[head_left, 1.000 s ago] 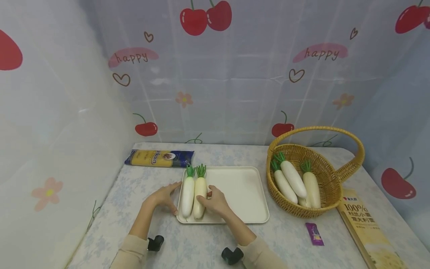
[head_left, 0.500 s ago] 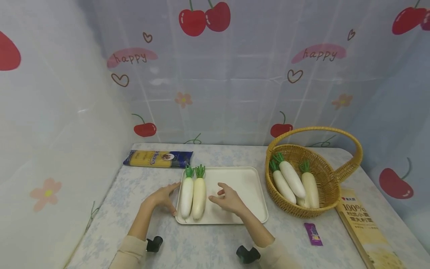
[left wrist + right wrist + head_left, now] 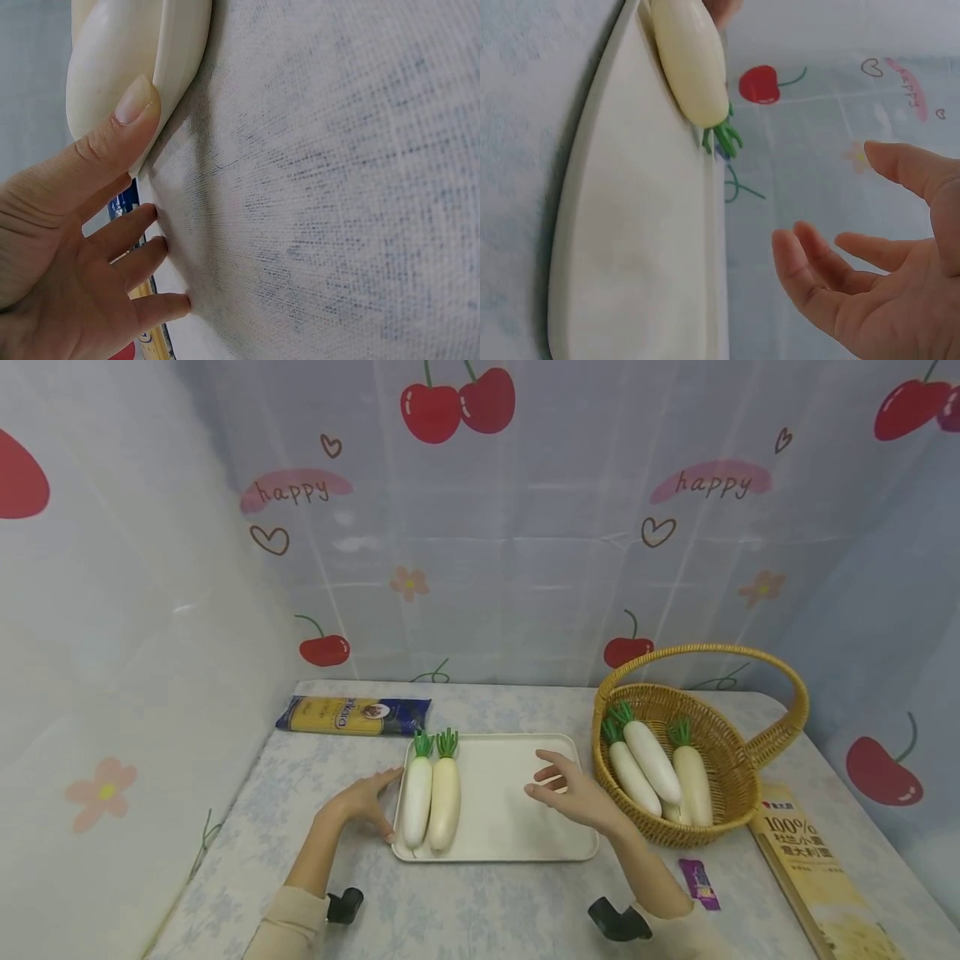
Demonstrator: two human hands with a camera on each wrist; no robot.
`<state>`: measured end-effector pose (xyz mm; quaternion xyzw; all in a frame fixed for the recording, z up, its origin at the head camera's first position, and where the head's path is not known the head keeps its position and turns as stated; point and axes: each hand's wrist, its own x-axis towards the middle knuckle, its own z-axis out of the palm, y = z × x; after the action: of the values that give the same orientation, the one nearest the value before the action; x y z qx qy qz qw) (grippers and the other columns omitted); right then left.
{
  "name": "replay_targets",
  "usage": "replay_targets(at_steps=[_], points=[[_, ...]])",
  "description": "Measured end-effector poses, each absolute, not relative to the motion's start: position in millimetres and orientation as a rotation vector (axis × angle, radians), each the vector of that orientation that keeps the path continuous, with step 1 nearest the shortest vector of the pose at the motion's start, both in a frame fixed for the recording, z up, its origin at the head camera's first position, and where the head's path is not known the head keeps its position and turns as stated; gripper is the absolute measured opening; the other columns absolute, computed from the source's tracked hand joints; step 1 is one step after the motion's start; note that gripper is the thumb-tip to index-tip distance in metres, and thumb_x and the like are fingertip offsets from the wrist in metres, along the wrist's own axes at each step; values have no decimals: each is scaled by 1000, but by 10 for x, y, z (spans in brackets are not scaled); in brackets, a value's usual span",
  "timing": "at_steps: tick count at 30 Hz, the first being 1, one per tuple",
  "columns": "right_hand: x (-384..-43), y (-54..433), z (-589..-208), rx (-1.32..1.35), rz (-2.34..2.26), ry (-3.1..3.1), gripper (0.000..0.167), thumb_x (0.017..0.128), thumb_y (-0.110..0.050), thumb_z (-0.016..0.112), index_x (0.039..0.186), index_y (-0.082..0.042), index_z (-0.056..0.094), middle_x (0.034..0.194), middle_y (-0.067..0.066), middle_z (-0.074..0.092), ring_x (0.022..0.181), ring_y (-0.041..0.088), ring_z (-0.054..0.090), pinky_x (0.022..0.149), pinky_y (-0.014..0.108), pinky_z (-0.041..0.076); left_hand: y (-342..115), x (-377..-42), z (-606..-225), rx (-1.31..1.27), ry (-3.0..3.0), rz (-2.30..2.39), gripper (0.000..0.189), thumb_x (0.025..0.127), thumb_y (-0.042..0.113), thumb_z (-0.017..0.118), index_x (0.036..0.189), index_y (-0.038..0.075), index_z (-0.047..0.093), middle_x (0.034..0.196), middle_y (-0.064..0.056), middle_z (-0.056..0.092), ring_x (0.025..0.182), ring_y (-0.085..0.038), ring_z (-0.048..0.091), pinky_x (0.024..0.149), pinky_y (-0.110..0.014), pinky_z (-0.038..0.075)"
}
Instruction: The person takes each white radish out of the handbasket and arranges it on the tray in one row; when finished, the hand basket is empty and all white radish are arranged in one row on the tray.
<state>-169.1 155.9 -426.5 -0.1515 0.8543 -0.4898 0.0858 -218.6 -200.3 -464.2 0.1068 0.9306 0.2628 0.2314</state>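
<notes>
Two white radishes with green tops lie side by side at the left of the cream tray (image 3: 517,802): a whiter radish (image 3: 417,802) at the edge and a yellowish radish (image 3: 446,806) beside it. My left hand (image 3: 363,802) rests at the tray's left edge, its thumb (image 3: 135,112) touching the rim and its fingers spread over the cloth. Above the tray's right part hovers my right hand (image 3: 573,793), fingers loosely bent and holding nothing. To its right stands a wicker basket (image 3: 731,760) with several radishes (image 3: 654,760) inside.
A blue and yellow pasta packet (image 3: 352,715) lies behind the tray at left. A small purple packet (image 3: 699,883) sits in front of the basket. A long yellowish box (image 3: 817,868) lies at the right, and a cherry-print curtain (image 3: 480,568) hangs behind.
My right hand has let go of the yellowish radish and moved right across the tray toward the basket. The left hand and both tray radishes have stayed put.
</notes>
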Motion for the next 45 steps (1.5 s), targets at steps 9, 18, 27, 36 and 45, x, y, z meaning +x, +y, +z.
replay_targets(at_steps=[9,18,27,36,45], points=[[-1619,2038,-4046,-532,-1471,2600,63,91,-20,62,142,3,33,115,21,58,98,25,59,81,37,50,-2003,-2180,-4639,294,2565,710,113,51,13,91,147,7,31,150,-24,27,136,-47,23,106,-63,25],[-1650,2470,-3943,-495,-1485,2707,56,93,-10,56,141,6,33,116,27,58,102,36,59,77,23,53,-1998,-2169,-4628,304,2559,724,112,52,12,91,147,6,32,150,-24,26,136,-47,22,107,-62,24],[-1755,2734,-3940,-392,-1487,2834,56,93,-14,57,140,8,34,120,32,55,105,44,57,76,16,49,-2006,-2167,-4629,312,2559,728,111,52,12,91,147,6,31,150,-25,26,136,-48,22,107,-63,24],[-1850,2890,-4023,-256,-1418,2906,61,92,-21,59,140,8,34,121,36,52,106,47,55,83,47,52,-2000,-2165,-4618,301,2560,718,111,52,12,91,147,6,32,150,-24,27,136,-47,23,106,-62,25],[-1885,2937,-4070,-175,-1305,2873,71,92,-26,61,141,11,27,128,39,45,115,53,46,90,60,45,-1999,-2173,-4614,314,2564,709,112,52,13,91,146,5,32,149,-25,27,135,-48,23,106,-63,25]])
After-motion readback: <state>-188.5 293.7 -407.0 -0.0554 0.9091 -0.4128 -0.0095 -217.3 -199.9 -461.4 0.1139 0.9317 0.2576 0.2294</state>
